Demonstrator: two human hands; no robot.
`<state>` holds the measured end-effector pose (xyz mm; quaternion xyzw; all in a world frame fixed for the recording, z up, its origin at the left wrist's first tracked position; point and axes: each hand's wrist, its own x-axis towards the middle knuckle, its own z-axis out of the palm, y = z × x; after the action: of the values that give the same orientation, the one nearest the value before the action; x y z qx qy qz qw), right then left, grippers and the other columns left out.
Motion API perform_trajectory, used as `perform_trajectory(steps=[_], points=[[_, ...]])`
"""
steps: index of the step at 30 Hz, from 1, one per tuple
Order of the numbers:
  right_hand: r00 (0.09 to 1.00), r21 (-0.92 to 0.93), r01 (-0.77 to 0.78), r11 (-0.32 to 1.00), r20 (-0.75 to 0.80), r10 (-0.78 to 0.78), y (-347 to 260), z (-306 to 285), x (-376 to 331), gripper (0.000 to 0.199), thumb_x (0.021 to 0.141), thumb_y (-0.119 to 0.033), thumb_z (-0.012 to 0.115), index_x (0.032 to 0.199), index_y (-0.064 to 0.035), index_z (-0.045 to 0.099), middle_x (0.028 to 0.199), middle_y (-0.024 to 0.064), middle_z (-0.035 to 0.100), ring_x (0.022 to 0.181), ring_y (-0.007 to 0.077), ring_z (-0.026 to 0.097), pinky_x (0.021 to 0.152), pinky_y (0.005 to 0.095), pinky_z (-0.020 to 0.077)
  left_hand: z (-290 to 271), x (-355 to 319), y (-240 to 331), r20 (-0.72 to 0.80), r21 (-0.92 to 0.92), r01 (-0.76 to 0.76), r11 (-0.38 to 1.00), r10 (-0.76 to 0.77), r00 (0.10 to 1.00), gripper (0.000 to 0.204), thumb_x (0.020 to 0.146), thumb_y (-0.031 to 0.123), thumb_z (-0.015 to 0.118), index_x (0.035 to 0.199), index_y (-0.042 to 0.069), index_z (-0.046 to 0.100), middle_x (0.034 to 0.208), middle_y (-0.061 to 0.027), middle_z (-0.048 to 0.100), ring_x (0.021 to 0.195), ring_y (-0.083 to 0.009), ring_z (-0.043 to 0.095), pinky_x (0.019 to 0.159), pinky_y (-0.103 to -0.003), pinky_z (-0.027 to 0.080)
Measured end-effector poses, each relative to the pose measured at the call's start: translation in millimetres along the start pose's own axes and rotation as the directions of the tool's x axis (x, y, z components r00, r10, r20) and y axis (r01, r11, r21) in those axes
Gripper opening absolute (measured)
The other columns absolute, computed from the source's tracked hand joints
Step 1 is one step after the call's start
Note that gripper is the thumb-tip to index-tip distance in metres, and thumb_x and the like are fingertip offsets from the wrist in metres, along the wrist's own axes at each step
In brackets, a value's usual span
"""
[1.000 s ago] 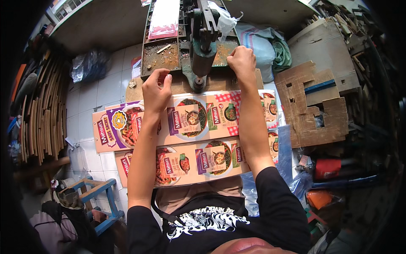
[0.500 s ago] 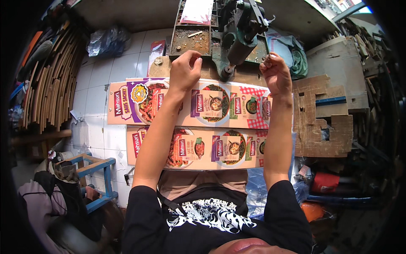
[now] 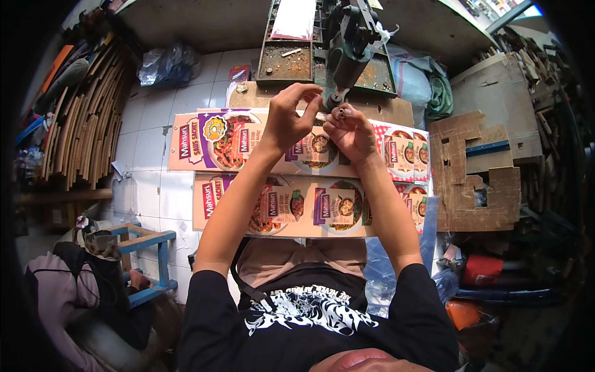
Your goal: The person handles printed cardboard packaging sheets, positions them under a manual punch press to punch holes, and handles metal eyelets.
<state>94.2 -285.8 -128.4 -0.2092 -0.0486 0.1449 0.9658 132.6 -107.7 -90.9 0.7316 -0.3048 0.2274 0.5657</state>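
Observation:
Both hands meet at the foot of a dark green hand press [image 3: 348,65]. My left hand [image 3: 292,119] curls its thumb and forefinger toward each other just left of the press's lower end; whatever may be between the fingertips is too small to make out. My right hand [image 3: 352,131] is palm up with bent fingers, pinching a small metal eyelet [image 3: 341,113] close in front of the press. Beneath my hands and forearms lie two long printed cardboard panels, the upper panel [image 3: 226,146] partly over the lower panel [image 3: 291,208]. My arms hide parts of both.
Left of the press stands a dark metal tray [image 3: 288,67] with small loose bits and a stick. A brown board [image 3: 251,96] lies under the panels. At left are stacked strips [image 3: 87,118] and a blue stool frame [image 3: 162,260]; at right, a cut-out board [image 3: 458,204].
My right hand has moved left from beside the press to its front, carrying the eyelet. My left hand has shifted right toward it. The view has shifted slightly.

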Motion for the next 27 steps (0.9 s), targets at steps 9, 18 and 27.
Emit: perform_trajectory(steps=[9, 18, 27], points=[[0.997, -0.231, 0.033, 0.972, -0.067, -0.049, 4.6, -0.6, -1.1, 0.012, 0.086, -0.002, 0.066, 0.098, 0.0014, 0.065, 0.087, 0.0082, 0.066, 0.079, 0.0157, 0.062, 0.077, 0.0297, 0.0533, 3.3, -37.9, 5.5, 0.133, -0.193, 0.105, 0.976, -0.08, 0.988, 0.027, 0.083, -0.003, 0.072, 0.11, -0.004, 0.066, 0.103, -0.013, 0.068, 0.093, -0.0198, 0.07, 0.083, -0.029, 0.055], [0.995, -0.311, 0.011, 0.95, -0.09, -0.041, 8.5, 2.2, -1.2, 0.012, 0.084, 0.001, 0.069, 0.096, 0.0006, 0.067, 0.086, 0.0069, 0.066, 0.077, 0.0145, 0.061, 0.077, 0.0287, 0.0522, -1.7, -35.5, -8.2, 0.314, -0.457, 0.418, 0.785, -0.297, 0.902, 0.02, 0.089, 0.0, 0.07, 0.108, -0.005, 0.068, 0.106, -0.0094, 0.063, 0.096, -0.0156, 0.065, 0.084, -0.025, 0.054], [0.994, -0.358, 0.029, 0.933, -0.087, -0.065, 11.1, 1.5, -3.6, 0.013, 0.085, -0.003, 0.072, 0.097, -0.0006, 0.066, 0.086, 0.0049, 0.066, 0.08, 0.0124, 0.062, 0.077, 0.0269, 0.0525, -2.3, -33.9, -11.2, 0.352, -0.435, 0.475, 0.765, -0.341, 0.872, 0.019, 0.089, 0.0, 0.069, 0.108, -0.004, 0.069, 0.106, -0.0081, 0.063, 0.098, -0.0146, 0.064, 0.086, -0.024, 0.052]])
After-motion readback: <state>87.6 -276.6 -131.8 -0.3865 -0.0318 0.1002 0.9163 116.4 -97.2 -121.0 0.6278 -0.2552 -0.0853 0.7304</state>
